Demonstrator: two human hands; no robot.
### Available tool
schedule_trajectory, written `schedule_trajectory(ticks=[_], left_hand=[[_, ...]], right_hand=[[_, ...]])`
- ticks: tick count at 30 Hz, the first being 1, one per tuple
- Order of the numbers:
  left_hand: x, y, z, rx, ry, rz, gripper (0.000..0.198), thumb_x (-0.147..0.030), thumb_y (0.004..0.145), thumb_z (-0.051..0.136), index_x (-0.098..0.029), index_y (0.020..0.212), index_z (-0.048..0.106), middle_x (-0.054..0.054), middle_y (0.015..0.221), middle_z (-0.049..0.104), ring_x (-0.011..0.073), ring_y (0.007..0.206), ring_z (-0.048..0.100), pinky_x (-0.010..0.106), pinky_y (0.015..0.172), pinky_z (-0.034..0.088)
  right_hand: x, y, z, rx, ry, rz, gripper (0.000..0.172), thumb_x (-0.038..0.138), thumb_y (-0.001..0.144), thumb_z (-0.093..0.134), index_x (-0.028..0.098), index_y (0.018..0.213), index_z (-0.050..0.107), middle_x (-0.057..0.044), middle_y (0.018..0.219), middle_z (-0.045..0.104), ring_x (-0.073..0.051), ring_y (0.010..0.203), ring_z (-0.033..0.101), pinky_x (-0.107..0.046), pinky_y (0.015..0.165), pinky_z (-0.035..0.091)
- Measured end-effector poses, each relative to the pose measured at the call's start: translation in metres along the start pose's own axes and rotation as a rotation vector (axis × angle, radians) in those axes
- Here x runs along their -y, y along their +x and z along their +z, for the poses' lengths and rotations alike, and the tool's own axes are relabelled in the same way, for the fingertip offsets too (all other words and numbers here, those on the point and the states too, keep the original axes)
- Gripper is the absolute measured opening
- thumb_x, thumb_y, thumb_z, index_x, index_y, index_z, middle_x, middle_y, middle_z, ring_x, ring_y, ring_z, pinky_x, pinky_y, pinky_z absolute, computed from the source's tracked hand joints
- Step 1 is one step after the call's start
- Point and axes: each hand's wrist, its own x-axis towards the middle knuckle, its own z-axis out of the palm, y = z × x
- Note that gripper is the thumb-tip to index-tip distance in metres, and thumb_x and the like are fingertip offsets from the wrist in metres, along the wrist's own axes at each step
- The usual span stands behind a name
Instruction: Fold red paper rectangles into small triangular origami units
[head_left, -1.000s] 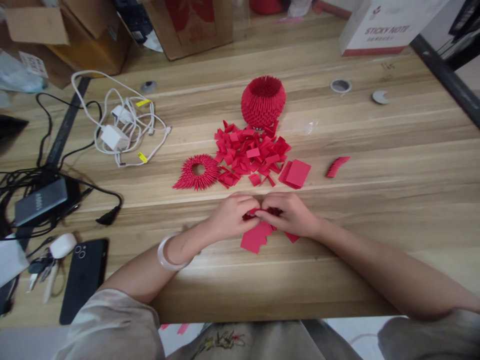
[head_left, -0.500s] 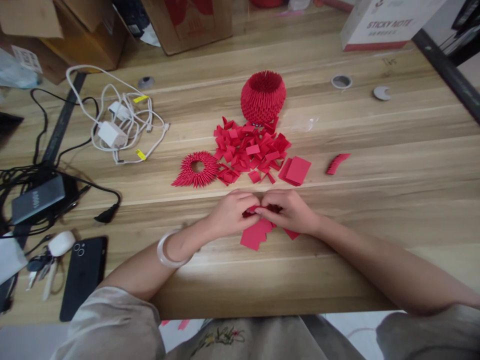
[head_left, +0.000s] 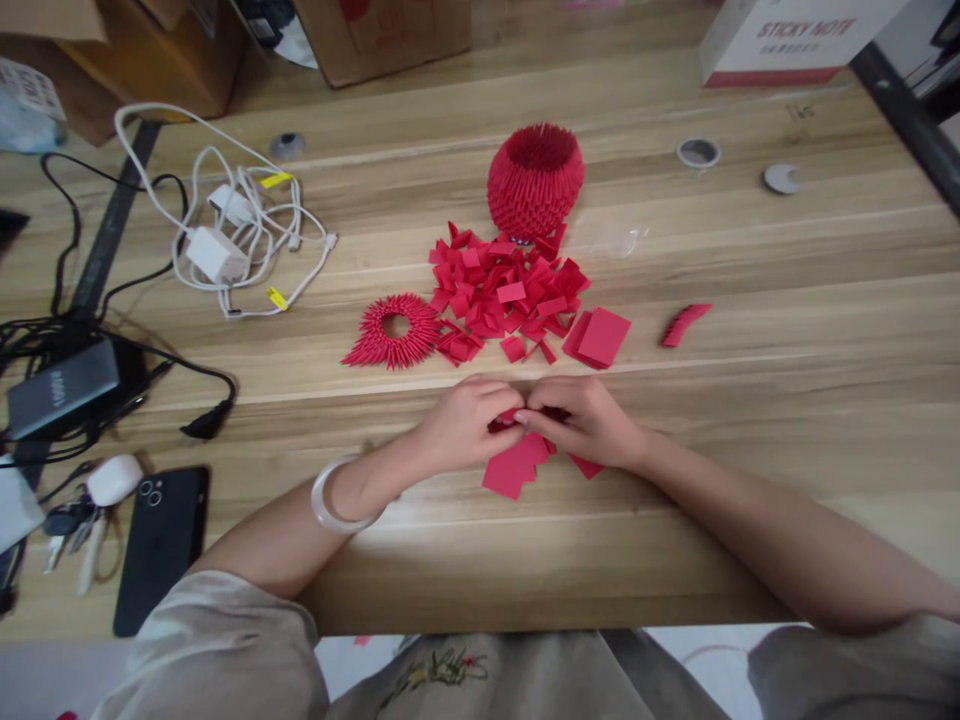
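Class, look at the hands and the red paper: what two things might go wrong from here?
1. The left hand and right hand hold a red piece close to red sheets, so fingers might crease those.
2. The loose red pieces lie right by the base of the red vessel, so a knock might scatter them.

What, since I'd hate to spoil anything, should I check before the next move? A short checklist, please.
1. Red paper piece held between left hand and right hand: ok.
2. That piece evenly folded: cannot tell, the hands cover most of it.
3. Red vessel standing upright: ok.
4. Loose red pieces neatly stacked: not ok, jumbled heap.
5. Phone apart from both hands: ok.
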Motion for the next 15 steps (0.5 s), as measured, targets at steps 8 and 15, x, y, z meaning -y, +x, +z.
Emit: schedule_trajectory(ticks=[8,15], left_hand=[[0.0012,-0.0001,0.0012,0.004,0.002,-0.014,0.024,-0.024,0.082,0.048,-0.017,0.061,0.041,-0.002,0.058,0.045,0.0115,0.059,0.045,0.024,0.060,0.038],[-0.0001,0.0010,-0.0005,0.007,0.005,-0.004,0.021,-0.022,0.082,0.048,-0.017,0.062,0.043,-0.002,0.059,0.047,0.0118,0.059,0.045,0.024,0.060,0.037]], right_hand=[[-0.0004,0.0001,-0.0003,0.003,0.003,0.010,0.032,0.025,0.088,0.051,0.016,0.058,0.042,0.004,0.053,0.040,-0.008,0.052,0.038,-0.020,0.053,0.031],[-0.0008,-0.0001,-0.0007,0.023,-0.002,0.021,0.032,0.026,0.089,0.049,0.017,0.058,0.043,0.003,0.053,0.040,-0.009,0.053,0.037,-0.021,0.053,0.030]])
